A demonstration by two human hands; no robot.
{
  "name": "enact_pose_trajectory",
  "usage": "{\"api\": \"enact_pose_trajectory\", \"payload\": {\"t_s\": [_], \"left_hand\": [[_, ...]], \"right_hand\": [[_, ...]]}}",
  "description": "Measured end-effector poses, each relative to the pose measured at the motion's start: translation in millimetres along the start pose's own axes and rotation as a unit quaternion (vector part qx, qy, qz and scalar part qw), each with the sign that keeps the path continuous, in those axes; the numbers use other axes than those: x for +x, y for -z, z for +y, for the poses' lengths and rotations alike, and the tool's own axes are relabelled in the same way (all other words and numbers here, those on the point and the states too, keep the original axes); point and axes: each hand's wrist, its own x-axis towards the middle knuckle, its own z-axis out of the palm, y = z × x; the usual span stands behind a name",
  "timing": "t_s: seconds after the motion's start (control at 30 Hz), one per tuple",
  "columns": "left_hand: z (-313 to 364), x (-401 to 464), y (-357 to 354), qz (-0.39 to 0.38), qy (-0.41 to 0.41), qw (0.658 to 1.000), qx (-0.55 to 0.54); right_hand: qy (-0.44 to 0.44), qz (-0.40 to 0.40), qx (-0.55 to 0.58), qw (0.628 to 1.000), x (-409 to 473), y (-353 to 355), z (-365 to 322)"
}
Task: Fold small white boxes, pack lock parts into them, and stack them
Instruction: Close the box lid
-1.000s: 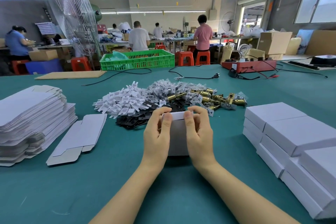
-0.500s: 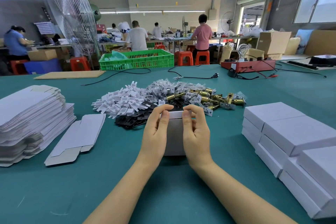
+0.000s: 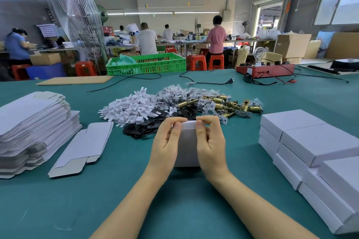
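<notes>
**Closing the far flap on one box**

Both hands held the small white box [image 3: 188,145] near the tabletop [image 3: 116,200] centre, just at 6 o'clock of the parts pile. Left hand [image 3: 165,145] and right hand [image 3: 210,144] flanked it, fingers curled narrow, thumbs and fingertips pinching the top far edge. Whether the flap was fully tucked couldn't be told; hands hid the sides.

Judgement on doing it well: press both corners evenly, keep the box seated on the tabletop, run the tuck in straight so the card doesn't crease.

Orientation: long axis ran 12 to 6 o'clock, away from the person; the end being closed pointed to 12, at the pile.

Surroundings:
- White plastic clips [image 3: 128,108] at 11 o'clock, black plates [image 3: 147,128] just beyond the box, brass latches [image 3: 223,103] at 1 o'clock.
- Flat box blanks [image 3: 33,122] stacked at 9 o'clock, one loose blank [image 3: 83,147] beside them.
- Finished boxes [image 3: 310,145] stacked at 3 o'clock, well apart from the hands.

Packing stage unclear: contents not visible.
</notes>
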Motion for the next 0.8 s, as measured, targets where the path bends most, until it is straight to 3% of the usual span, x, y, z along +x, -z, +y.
{"api": "enact_pose_trajectory", "payload": {"t_s": [0.5, 0.8], "left_hand": [[-15.5, 0.6, 2.6, -0.013, -0.038, 0.999, 0.034], [-18.6, -0.9, 3.1, -0.009, -0.029, 0.999, 0.04]], "right_hand": [[0.047, -0.028, -0.022, 0.998, 0.9, 4.8, 6.6], [0.017, -0.068, -0.002, 0.998, -0.9, 5.3, 8.7]]}}
